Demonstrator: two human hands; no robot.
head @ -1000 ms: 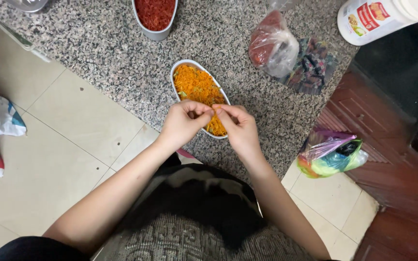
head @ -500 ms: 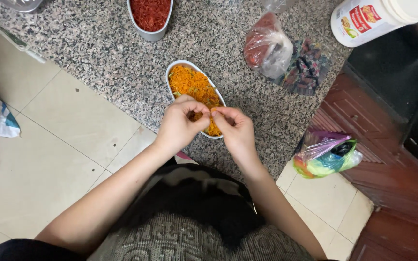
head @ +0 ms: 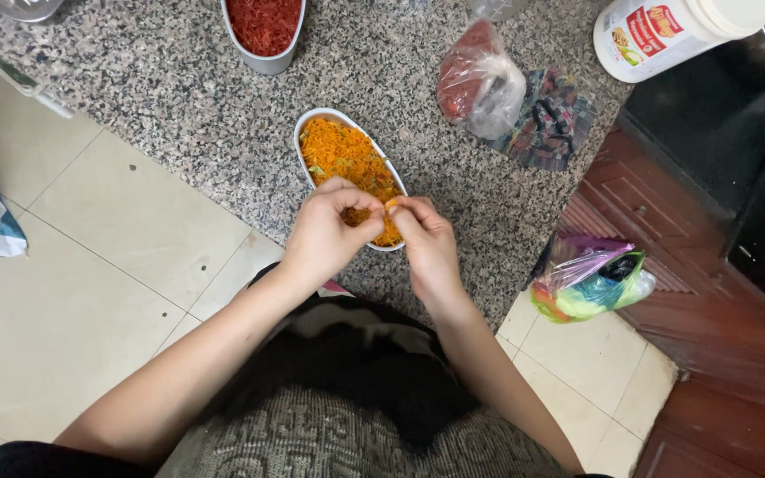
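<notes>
**Hands meet over the orange dish**

Where the granite bench (head: 161,97) ends at its near edge, both hands come together above a white oval dish (head: 312,133) heaped with orange shreds (head: 343,155). The left hand (head: 325,235) and the right hand (head: 427,243) touch at the fingertips, fingers pinched on a small orange bit (head: 390,204) between them; which hand really grips it is hard to tell, since the piece is tiny. They hang over the near end of the dish, hiding that part of its rim.

Farther off on the bench stands a second dish (head: 263,62) filled with red shreds. To the right lie a clear bag (head: 480,80) with something red inside and a dark patterned cloth (head: 551,119), just beside each other. A white jar (head: 675,31) lies at the far right. Down on the floor, right of the bench, sits a colourful plastic bag (head: 591,279).
</notes>
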